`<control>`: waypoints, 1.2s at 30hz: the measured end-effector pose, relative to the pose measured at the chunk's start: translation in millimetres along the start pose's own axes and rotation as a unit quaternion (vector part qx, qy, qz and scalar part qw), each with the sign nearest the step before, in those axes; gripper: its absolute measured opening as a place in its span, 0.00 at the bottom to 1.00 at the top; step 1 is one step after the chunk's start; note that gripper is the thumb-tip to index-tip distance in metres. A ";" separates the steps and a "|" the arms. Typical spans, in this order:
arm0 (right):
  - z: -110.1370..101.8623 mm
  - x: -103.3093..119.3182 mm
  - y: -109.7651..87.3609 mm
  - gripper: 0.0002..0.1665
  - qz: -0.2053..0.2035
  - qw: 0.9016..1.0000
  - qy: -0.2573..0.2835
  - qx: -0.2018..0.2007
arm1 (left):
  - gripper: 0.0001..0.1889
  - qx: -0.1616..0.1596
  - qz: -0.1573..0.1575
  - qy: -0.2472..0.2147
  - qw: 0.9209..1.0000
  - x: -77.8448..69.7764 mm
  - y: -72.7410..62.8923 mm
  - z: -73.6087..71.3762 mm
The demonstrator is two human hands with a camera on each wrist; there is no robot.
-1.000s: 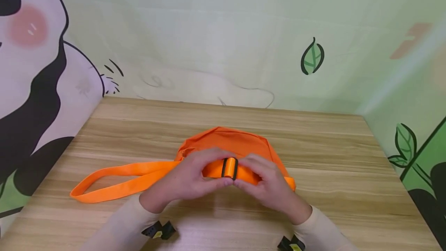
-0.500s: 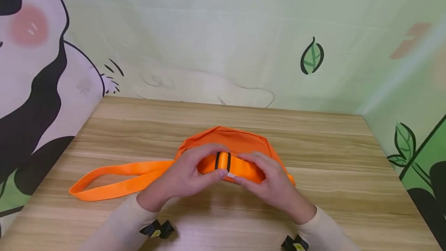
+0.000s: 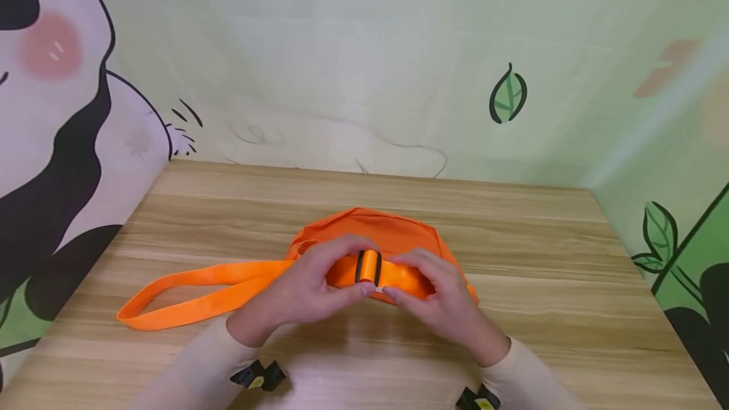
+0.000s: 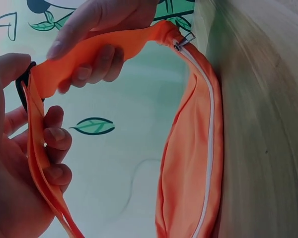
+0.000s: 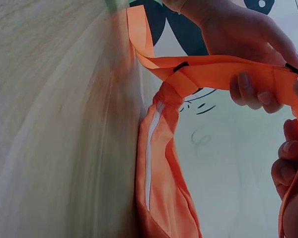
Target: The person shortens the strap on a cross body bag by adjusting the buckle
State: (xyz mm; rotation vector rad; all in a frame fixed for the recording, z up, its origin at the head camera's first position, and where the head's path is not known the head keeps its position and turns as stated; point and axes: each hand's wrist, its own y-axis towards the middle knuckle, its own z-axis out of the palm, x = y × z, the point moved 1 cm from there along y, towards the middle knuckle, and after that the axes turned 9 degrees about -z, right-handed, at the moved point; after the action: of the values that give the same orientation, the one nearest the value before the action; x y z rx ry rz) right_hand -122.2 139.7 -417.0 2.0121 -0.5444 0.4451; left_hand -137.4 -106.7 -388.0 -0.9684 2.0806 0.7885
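An orange waist bag (image 3: 393, 226) lies on the table, its white zipper (image 4: 210, 129) facing the left wrist camera. Its orange strap arches up toward me and carries a black-edged slide buckle (image 3: 369, 266). My left hand (image 3: 304, 286) grips the strap at the buckle, thumb in front and fingers behind. Just to the right, my right hand (image 3: 444, 299) pinches the strap (image 3: 405, 276) beside the buckle. A small gap separates the two thumbs. A pale bit shows between them, too small to make out. The hands hide part of the bag's front.
A long loop of the strap (image 3: 171, 299) lies on the wooden table (image 3: 541, 252) to the left. Behind the table stands a pale green printed wall (image 3: 319, 68). Black wrist devices (image 3: 259, 375) sit under both forearms.
The buckle shifted a little left, then slightly back right. The right thumb has moved away from the left one, and more strap shows to the right of the buckle.
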 end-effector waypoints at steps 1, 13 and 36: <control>0.5 0.6 0.1 0.24 0.004 1.000 0.005 0.000 | 0.20 0.003 0.006 -0.001 1.000 0.5 0.4 0.9; 1.6 2.9 2.2 0.28 0.000 0.998 -0.049 0.025 | 0.19 -0.018 0.025 -0.050 0.998 4.6 1.0 -1.1; 3.0 0.2 5.4 0.28 -0.049 0.997 -0.047 0.025 | 0.23 0.010 0.042 -0.036 0.998 6.1 4.1 2.4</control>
State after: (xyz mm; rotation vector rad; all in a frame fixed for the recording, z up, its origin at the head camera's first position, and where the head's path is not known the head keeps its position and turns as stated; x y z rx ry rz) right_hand -124.7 134.7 -414.4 2.1059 -0.4926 0.3085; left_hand -142.9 -105.0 -393.2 -0.8336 2.0734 0.8311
